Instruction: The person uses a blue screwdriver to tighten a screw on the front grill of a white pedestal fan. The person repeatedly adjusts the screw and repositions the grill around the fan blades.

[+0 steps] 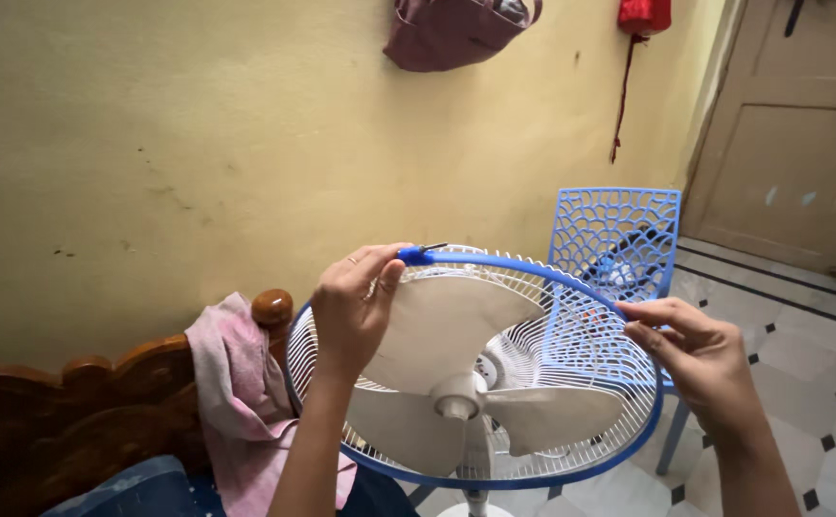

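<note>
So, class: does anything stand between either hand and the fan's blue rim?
Nothing visible does. The left hand already pinches the blue rim at its top clip, and the right hand holds the rim at the right side, with no object between.

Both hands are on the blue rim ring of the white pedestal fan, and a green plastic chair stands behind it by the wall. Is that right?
Not quite. The chair behind the fan is blue, not green, as the head view shows. The rest holds: the left hand and right hand are both on the blue rim ring.
</note>
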